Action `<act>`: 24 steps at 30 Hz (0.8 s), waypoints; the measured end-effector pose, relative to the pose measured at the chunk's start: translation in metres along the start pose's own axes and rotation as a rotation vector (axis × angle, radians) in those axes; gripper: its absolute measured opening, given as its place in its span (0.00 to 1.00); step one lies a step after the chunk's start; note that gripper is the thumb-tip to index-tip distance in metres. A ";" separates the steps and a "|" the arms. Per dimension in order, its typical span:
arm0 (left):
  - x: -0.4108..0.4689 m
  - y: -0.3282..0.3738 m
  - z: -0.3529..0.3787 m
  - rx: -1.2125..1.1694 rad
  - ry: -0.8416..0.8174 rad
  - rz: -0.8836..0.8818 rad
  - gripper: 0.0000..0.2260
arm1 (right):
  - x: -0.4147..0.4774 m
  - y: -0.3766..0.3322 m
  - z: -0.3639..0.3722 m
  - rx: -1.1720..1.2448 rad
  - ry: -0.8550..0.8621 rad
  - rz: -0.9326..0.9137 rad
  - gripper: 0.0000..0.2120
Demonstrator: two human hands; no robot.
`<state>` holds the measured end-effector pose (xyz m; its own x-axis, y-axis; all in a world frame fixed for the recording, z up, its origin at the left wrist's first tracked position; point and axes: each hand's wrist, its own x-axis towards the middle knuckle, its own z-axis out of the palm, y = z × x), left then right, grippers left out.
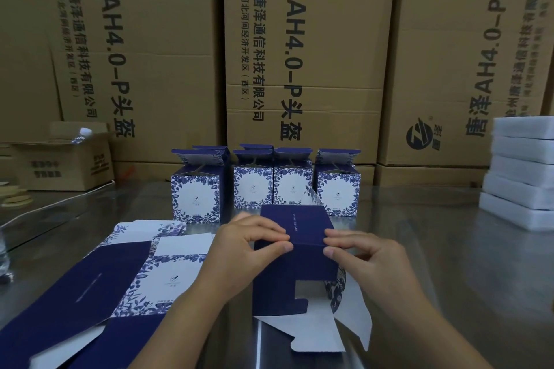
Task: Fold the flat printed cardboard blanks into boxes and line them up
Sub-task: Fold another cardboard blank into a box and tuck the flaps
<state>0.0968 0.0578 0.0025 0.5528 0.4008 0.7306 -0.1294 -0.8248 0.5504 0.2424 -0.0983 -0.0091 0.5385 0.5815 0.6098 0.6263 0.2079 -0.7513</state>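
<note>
Navy-blue cardboard fills the middle of the view: a half-folded box (pixel 299 252) lies on a shiny metal table (pixel 449 263), its unfolded end flaps, white on the inside, spread toward the person at 6 o'clock. The left hand (pixel 239 246) holds the box's upper left edge, fingers curled and thumb pressed against the navy panel. The right hand (pixel 368 260) pinches the upper right edge in the same way, between thumb and bent fingertips.

At 8 o'clock from the box, just beside the left forearm, lies a loose stack of flat blanks (pixel 120 278), navy and white with a blue floral print, overlapping one another.

At 12 o'clock, close behind the held box, stands a row of finished boxes (pixel 196 198), white with blue flower borders, top flaps upright and open. Four show in front; the leftmost stands a little apart, the other three side by side. More tops peek out behind them.

Tall brown shipping cartons (pixel 314 54) with dark printed lettering wall off the far edge of the table. At 10 o'clock sits a small open carton (pixel 63 165). At 2 o'clock, well apart from the hands, rises a stack of white foam blocks (pixel 521 177).
</note>
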 end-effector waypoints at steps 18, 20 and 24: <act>0.000 -0.007 -0.001 -0.110 0.002 -0.098 0.09 | -0.003 0.004 0.002 0.019 0.065 0.025 0.10; 0.001 -0.009 -0.003 -0.190 -0.011 -0.155 0.09 | -0.003 0.004 0.001 0.027 0.076 0.032 0.11; 0.000 -0.010 0.000 -0.225 -0.003 -0.172 0.10 | -0.002 0.002 0.002 0.038 0.074 0.066 0.10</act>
<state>0.0984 0.0661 -0.0033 0.5845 0.5256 0.6181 -0.2129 -0.6357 0.7420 0.2411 -0.0973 -0.0126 0.6194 0.5352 0.5744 0.5668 0.2014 -0.7988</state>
